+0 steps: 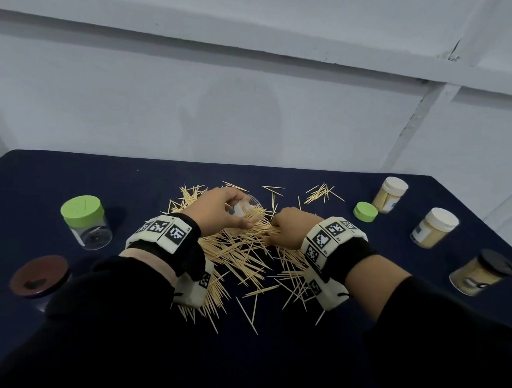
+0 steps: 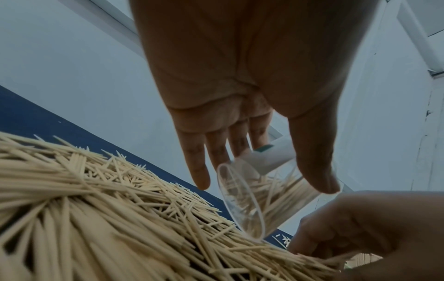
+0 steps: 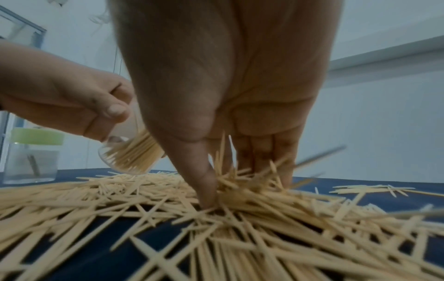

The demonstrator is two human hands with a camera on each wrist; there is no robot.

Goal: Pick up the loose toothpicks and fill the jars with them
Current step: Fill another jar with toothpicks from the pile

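The left hand [image 1: 219, 207] holds a clear open jar [image 1: 248, 209] tilted on its side above the middle of the dark blue bench [image 1: 44, 184], its fingers [image 2: 195, 167] and thumb curled round the jar's wall; the jar's mouth points down toward the heap and it is partly filled with toothpicks. Just beside it, the right hand [image 1: 291, 226] reaches down into the pile of loose toothpicks [image 1: 240, 251], its fingers [image 3: 206, 190] drawn together and pinching a bunch of them, with the fingertips buried among the sticks. The pile spreads across the centre of the bench between and below both wrists, with a smaller scatter [image 1: 322, 193] farther back to the right. A loose green lid [image 1: 365, 211] lies to the right of the pile. Along the right edge stand three closed jars full of toothpicks: two with white lids [image 1: 391, 194] [image 1: 433, 226] and one with a dark lid [image 1: 481, 271]. On the left stands a nearly empty jar with a green lid [image 1: 85, 220], and nearer the person lies a brown lid [image 1: 38, 275], well apart from the pile.
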